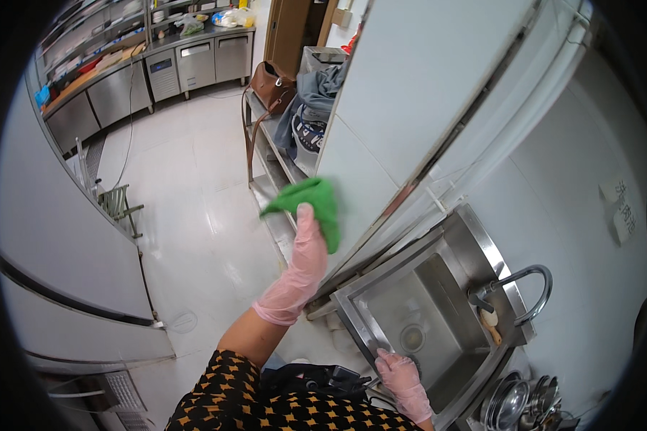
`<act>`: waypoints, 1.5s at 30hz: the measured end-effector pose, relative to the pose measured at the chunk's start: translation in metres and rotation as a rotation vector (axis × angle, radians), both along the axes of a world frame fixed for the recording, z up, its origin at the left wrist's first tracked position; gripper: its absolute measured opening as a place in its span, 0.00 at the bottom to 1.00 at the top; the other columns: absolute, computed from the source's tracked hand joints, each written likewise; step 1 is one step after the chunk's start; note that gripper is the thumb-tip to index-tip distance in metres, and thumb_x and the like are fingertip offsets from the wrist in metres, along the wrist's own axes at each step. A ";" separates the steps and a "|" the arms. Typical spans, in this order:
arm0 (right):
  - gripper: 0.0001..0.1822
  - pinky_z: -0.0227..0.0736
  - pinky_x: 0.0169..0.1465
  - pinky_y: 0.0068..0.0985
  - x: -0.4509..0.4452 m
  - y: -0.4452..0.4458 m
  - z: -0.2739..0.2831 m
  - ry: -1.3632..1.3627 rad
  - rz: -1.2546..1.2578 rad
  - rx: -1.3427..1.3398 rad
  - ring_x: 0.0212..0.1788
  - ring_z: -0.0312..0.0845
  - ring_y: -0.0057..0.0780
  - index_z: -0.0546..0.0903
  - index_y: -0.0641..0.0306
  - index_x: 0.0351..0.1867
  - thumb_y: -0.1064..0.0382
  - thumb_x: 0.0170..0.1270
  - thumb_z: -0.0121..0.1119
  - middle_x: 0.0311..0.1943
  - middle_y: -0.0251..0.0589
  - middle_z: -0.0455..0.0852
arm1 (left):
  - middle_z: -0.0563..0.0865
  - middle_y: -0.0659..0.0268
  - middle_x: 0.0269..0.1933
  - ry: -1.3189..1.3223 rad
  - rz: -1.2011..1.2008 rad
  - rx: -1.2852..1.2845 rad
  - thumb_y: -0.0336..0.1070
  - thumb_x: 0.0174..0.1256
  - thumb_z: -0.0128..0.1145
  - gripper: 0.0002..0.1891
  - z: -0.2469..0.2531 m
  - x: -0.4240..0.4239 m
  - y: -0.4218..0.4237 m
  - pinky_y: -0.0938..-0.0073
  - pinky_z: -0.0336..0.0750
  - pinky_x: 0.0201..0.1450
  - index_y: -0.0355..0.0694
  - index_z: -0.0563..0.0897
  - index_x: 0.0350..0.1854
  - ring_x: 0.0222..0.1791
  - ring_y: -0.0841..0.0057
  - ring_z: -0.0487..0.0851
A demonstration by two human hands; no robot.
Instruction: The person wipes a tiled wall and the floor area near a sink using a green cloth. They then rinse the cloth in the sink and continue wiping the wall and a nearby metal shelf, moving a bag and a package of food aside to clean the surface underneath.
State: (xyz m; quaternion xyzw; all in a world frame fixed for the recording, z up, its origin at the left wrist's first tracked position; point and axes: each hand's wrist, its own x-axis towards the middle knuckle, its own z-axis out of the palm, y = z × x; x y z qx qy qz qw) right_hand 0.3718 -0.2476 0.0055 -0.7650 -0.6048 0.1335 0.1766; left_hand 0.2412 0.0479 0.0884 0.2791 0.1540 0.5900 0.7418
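Note:
My left hand point(308, 245), in a thin pink glove, is raised in front of me with a green cloth point(323, 202) in its grip. The cloth is at the end edge of a white tiled wall point(377, 129); whether it touches the tiles I cannot tell. Low on the right, my right hand point(400, 377), gloved in the same pink, is by the front rim of a stainless steel sink point(350, 310). Its fingers look curled, and what they may hold is hidden. Something small and dark shows just beyond them.
A curved faucet point(542, 291) rises behind the basin, with a wooden-handled brush point(489, 323) beside its base. Metal bowls point(509, 401) stand at lower right. Left of the wall, a metal rack point(269, 194) bears a brown bag point(272, 86). A folding stool point(118, 204) stands farther left.

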 end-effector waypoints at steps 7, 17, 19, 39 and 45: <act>0.15 0.75 0.42 0.37 -0.010 -0.008 -0.002 0.075 -0.084 -0.038 0.35 0.80 0.45 0.82 0.59 0.44 0.58 0.57 0.59 0.32 0.46 0.84 | 0.76 0.64 0.40 0.621 0.478 1.473 0.37 0.67 0.50 0.08 0.126 0.035 0.000 0.69 0.71 0.38 0.39 0.75 0.41 0.40 0.75 0.74; 0.15 0.75 0.42 0.37 -0.007 -0.052 -0.026 0.067 -0.215 -0.042 0.36 0.80 0.45 0.82 0.58 0.45 0.57 0.57 0.58 0.33 0.46 0.84 | 0.79 0.65 0.27 1.966 1.295 1.542 0.33 0.61 0.55 0.05 -0.051 0.089 0.014 0.71 0.72 0.30 0.37 0.80 0.33 0.28 0.72 0.77; 0.16 0.75 0.43 0.38 -0.007 -0.055 -0.028 0.039 -0.205 -0.072 0.37 0.80 0.46 0.81 0.57 0.45 0.56 0.58 0.57 0.34 0.46 0.84 | 0.80 0.62 0.29 1.441 0.759 1.072 0.38 0.60 0.57 0.09 -0.109 0.083 -0.001 0.67 0.71 0.30 0.36 0.80 0.34 0.29 0.68 0.78; 0.18 0.74 0.47 0.37 -0.018 0.002 -0.002 0.077 -0.021 0.047 0.42 0.80 0.44 0.79 0.59 0.50 0.56 0.61 0.55 0.40 0.46 0.84 | 0.77 0.62 0.48 0.482 0.165 0.133 0.49 0.69 0.47 0.22 -0.006 -0.054 -0.041 0.80 0.74 0.33 0.38 0.70 0.57 0.39 0.77 0.77; 0.22 0.70 0.55 0.33 -0.048 0.068 0.037 0.417 -0.083 0.217 0.52 0.75 0.47 0.76 0.62 0.55 0.56 0.60 0.58 0.49 0.51 0.80 | 0.77 0.66 0.48 0.480 -0.059 0.187 0.42 0.69 0.48 0.21 0.010 -0.089 -0.056 0.79 0.70 0.46 0.35 0.70 0.60 0.43 0.80 0.74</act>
